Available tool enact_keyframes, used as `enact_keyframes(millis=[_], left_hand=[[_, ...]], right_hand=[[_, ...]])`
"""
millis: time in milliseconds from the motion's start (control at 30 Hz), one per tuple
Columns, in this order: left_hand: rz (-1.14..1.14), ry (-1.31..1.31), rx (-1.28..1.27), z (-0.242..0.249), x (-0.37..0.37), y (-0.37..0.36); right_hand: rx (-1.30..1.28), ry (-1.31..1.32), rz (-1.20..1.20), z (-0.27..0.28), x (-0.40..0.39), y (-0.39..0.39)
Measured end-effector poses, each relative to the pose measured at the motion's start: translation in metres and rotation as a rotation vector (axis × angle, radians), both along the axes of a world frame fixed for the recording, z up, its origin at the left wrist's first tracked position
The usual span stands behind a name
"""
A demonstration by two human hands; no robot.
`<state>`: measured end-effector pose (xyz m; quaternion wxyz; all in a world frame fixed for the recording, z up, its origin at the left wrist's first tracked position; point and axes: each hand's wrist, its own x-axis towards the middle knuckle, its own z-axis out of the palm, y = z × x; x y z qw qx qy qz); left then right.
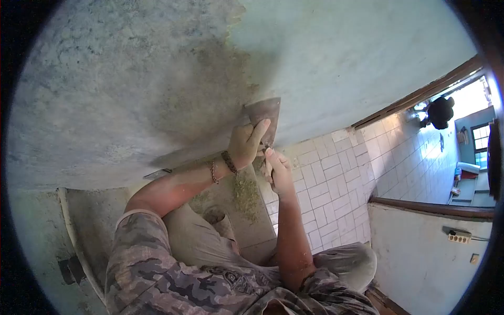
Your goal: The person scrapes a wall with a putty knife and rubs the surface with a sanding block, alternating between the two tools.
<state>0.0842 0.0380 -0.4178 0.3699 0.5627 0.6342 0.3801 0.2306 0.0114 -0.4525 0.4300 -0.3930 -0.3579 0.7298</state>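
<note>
A broad-bladed scraper (266, 111) is held in both my hands, its blade edge up against the wall. My left hand (245, 146) grips the blade from the left side, thumb laid along its face. Lower down, my right hand (279, 172) is closed around the handle, most of which its fingers hide. Pale green paint (357, 52) covers the wall right of the blade, while a grey-brown bare patch (210, 73) lies to the left. Beneath my hands, greenish crumbs (244, 195) are scattered on a low surface. A flat metal piece (156, 174) sits by the wall behind my left forearm.
White tiled floor (328, 194) stretches right towards a doorway, where a person in dark clothing (440, 113) is in the far room. A socket strip (459, 236) is on the lower wall at right. At left, a pale pipe (73, 236) runs down the wall.
</note>
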Motion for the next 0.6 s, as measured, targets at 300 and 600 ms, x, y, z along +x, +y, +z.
enact_keyframes(millis=[300,600], left_hand=[[0.086,-0.140,0.331,-0.025,-0.009,-0.012],[0.145,-0.184,0.255,-0.007,-0.015,-0.018]], right_hand=[[-0.068,-0.012,0.117,-0.006,0.000,-0.013],[-0.064,0.144,0.138,-0.008,-0.020,-0.021]])
